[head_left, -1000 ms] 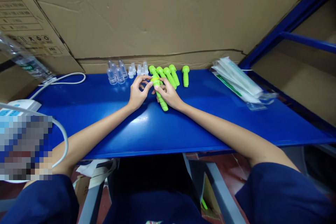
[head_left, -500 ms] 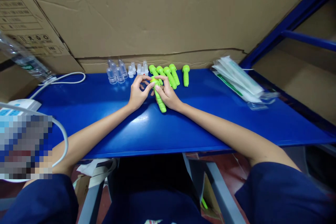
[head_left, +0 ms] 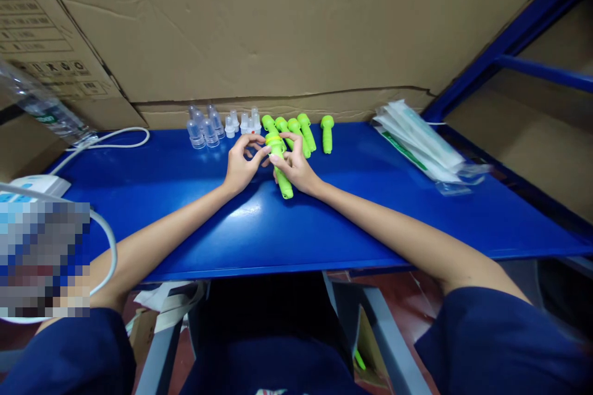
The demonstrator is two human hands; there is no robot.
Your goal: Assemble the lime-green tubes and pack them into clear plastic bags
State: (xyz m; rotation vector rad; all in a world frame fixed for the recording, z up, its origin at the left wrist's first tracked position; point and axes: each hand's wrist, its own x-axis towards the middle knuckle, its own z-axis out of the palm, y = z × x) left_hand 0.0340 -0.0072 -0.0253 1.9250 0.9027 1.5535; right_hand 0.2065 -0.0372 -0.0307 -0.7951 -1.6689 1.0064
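A lime-green piece shaped like a small flashlight (head_left: 283,184), with a ridged handle and a yellowish ring round its wide head, is between my two hands above the table. It tilts with its handle toward me. My right hand (head_left: 299,168) is closed round its neck, thumb on the near side and index finger at the head. My left hand (head_left: 242,166) has thumb and fingers curled against the left side of the head; some of its fingertips are hidden. Behind my hands lie several like green flashlights (head_left: 306,129), one of them, a separate green flashlight (head_left: 327,134), farther right.
Clear plastic bottle-like pieces (head_left: 204,128) and smaller white-based clear pieces (head_left: 244,122) stand at the back of the blue table (head_left: 278,241). Plastic-wrapped packs (head_left: 419,142) lie right. A power strip (head_left: 39,187), white cable (head_left: 125,129) and plastic bottle (head_left: 50,114) are left. Cardboard (head_left: 278,31) rises behind.
The fingers at the flashlight's head have shifted slightly, and more of its head and yellowish ring shows now. Both hands keep nearly the same place.
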